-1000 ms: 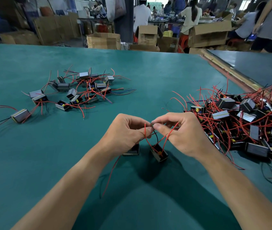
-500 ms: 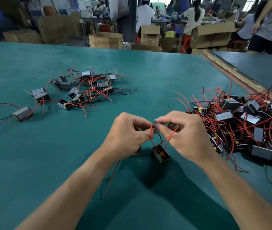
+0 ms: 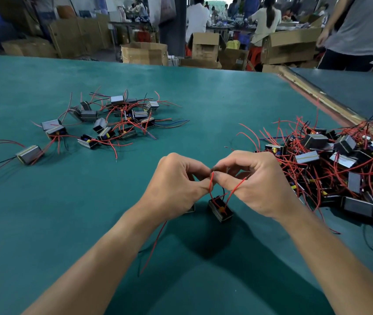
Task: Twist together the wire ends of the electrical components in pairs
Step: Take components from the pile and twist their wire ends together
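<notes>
head view: little had changed over the last second. the left hand [image 3: 176, 185] and right hand [image 3: 256, 180] kept meeting above the near middle of the green table [image 3: 203, 92], fingers pinched narrow on the red wire ends [image 3: 211, 181] between them. the component [image 3: 220, 209] hung from those wires just below the hands in about the same spot as before. couldn't tell if it touched the table. a second component [image 3: 191, 208] had slipped mostly behind the left hand, with only a corner showing. my read: the twist on this pair was still in progress, since neither hand had let go of the joint. a loose wire [image 3: 156, 242] trailed back under the left forearm. room: green surface showed ahead of the hands and to their left. the scattered group [image 3: 112, 123] lay well apart, far left. the big tangled pile [image 3: 340, 169] sat just beside the right hand, its wires near the knuckles, so a snag looked likeliest on that side. a wooden strip [image 3: 313, 94] marked the table's right edge, well away from the hands.
</notes>
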Demonstrator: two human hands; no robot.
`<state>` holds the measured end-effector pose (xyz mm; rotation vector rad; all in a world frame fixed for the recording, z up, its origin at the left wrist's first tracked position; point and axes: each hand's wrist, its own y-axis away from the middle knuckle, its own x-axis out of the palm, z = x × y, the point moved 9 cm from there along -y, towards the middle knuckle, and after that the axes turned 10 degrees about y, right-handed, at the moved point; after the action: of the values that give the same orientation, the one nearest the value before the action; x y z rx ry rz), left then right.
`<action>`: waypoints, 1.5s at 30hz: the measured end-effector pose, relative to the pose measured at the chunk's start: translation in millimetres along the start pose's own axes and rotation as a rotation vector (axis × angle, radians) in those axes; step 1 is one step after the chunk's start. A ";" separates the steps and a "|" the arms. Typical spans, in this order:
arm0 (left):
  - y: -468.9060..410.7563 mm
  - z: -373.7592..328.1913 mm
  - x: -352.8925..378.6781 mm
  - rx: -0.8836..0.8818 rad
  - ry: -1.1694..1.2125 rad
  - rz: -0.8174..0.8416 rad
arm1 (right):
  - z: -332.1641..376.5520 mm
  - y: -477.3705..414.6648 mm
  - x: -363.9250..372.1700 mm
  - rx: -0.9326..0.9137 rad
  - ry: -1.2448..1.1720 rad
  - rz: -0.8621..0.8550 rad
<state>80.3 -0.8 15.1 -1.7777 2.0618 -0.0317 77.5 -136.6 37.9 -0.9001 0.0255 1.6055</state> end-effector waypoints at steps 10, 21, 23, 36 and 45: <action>8.4 -20.2 -8.8 0.145 -0.214 -0.212 | 8.7 8.9 -7.7 -0.035 0.286 -0.231; 8.9 -24.1 -7.1 0.178 -0.208 -0.196 | 1.2 5.9 -1.7 0.053 0.200 -0.112; 9.1 -24.2 -6.8 0.178 -0.206 -0.180 | 3.4 6.5 -1.8 0.048 0.138 -0.116; 1.5 0.1 3.3 -0.056 0.125 -0.041 | 8.7 3.7 -1.0 -0.116 0.237 0.011; -2.0 16.7 6.8 -0.218 0.333 0.040 | 6.0 2.2 -2.9 -0.126 0.192 0.024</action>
<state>86.9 -3.5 -1.5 -1.9687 2.4134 -0.1011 72.3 -136.6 42.7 -1.1537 0.0708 1.5511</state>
